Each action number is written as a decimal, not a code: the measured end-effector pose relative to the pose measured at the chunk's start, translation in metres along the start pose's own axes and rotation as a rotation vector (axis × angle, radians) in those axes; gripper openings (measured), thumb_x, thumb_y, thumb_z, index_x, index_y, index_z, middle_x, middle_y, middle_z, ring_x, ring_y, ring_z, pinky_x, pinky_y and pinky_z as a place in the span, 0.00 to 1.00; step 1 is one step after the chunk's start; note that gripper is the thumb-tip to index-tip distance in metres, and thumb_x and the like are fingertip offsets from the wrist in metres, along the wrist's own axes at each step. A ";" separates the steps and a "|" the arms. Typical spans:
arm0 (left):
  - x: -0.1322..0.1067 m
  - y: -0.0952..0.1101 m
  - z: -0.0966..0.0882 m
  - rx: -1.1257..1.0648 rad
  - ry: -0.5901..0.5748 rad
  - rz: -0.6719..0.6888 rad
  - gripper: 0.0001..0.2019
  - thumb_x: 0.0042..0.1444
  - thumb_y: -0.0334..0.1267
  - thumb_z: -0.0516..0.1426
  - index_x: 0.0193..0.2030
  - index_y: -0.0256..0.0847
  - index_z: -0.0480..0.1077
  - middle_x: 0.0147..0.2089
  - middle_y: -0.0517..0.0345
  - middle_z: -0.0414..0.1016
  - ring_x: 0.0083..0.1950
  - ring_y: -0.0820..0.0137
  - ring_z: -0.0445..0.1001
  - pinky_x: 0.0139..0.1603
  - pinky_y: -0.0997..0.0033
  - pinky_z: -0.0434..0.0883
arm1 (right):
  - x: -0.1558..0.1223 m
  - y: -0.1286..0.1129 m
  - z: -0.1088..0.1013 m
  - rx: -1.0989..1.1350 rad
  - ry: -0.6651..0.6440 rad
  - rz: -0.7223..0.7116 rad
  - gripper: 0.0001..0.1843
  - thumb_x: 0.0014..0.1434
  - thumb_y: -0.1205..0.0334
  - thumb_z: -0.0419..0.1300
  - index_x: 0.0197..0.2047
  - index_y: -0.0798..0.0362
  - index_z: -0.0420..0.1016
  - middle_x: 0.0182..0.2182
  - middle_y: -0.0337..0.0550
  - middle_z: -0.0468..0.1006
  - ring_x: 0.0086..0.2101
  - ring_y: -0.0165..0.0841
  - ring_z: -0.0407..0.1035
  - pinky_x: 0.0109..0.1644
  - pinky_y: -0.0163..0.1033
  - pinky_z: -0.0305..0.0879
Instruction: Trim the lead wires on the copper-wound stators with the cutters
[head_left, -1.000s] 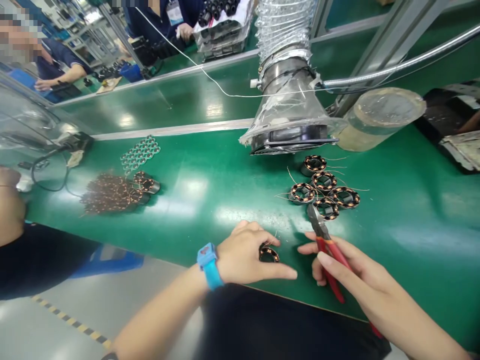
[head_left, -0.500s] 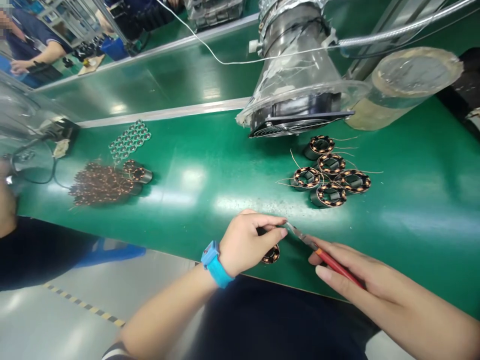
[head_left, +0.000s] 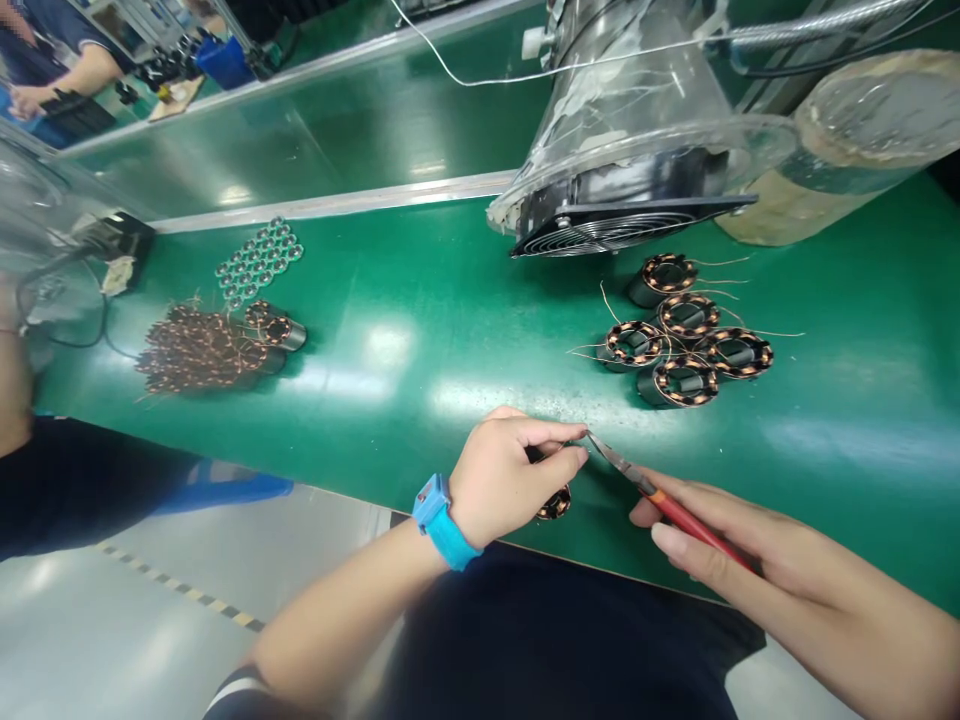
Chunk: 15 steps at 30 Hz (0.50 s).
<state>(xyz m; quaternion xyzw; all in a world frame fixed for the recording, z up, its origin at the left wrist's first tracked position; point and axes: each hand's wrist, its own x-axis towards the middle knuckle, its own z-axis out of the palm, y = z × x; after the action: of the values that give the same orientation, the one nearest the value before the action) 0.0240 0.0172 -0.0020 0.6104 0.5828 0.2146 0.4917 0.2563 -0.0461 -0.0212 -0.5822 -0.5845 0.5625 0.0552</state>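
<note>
Now, left hand [head_left: 510, 480]: closed around a copper-wound stator [head_left: 555, 503], near the front edge of the green tabletop [head_left: 420, 300].
Right hand [head_left: 720, 545]: gripping red-handled pliers [head_left: 679, 525], their tips just beside our left fingertips [head_left: 570, 434].
Beyond: five wound stators [head_left: 688, 315], clustered toward the far edge.

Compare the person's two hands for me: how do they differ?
The left hand wears a blue wristband, while the right hand shows no band. The left hand curls over a copper-wound ring, while the right hand grips red-handled pliers. The pliers' metal tips point toward the left hand's fingertips. Both hands are ungloved and sit over the green workbench.
</note>
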 end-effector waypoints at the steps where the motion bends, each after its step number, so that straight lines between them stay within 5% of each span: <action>1: 0.000 0.000 0.000 0.000 -0.002 -0.003 0.09 0.56 0.34 0.63 0.43 0.44 0.82 0.27 0.62 0.80 0.34 0.69 0.77 0.53 0.63 0.73 | -0.001 0.000 0.001 -0.008 -0.002 -0.001 0.33 0.65 0.33 0.48 0.70 0.31 0.56 0.57 0.39 0.72 0.55 0.48 0.68 0.65 0.58 0.58; 9: 0.000 0.000 0.000 -0.020 -0.007 -0.013 0.09 0.56 0.35 0.63 0.43 0.44 0.82 0.29 0.62 0.81 0.36 0.68 0.77 0.54 0.62 0.72 | 0.002 -0.008 0.001 -0.076 0.003 -0.064 0.32 0.68 0.39 0.48 0.72 0.30 0.48 0.62 0.38 0.66 0.60 0.49 0.62 0.68 0.58 0.53; 15: 0.000 -0.001 0.000 -0.032 -0.006 -0.004 0.09 0.56 0.34 0.63 0.44 0.43 0.82 0.29 0.61 0.81 0.36 0.69 0.77 0.54 0.63 0.72 | -0.001 -0.007 0.007 -0.111 0.017 -0.080 0.31 0.68 0.41 0.49 0.71 0.33 0.52 0.63 0.39 0.66 0.60 0.48 0.62 0.67 0.56 0.55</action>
<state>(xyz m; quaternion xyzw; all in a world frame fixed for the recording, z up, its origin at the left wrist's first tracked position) 0.0239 0.0173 -0.0028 0.6020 0.5790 0.2213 0.5034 0.2476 -0.0488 -0.0176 -0.5652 -0.6372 0.5215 0.0502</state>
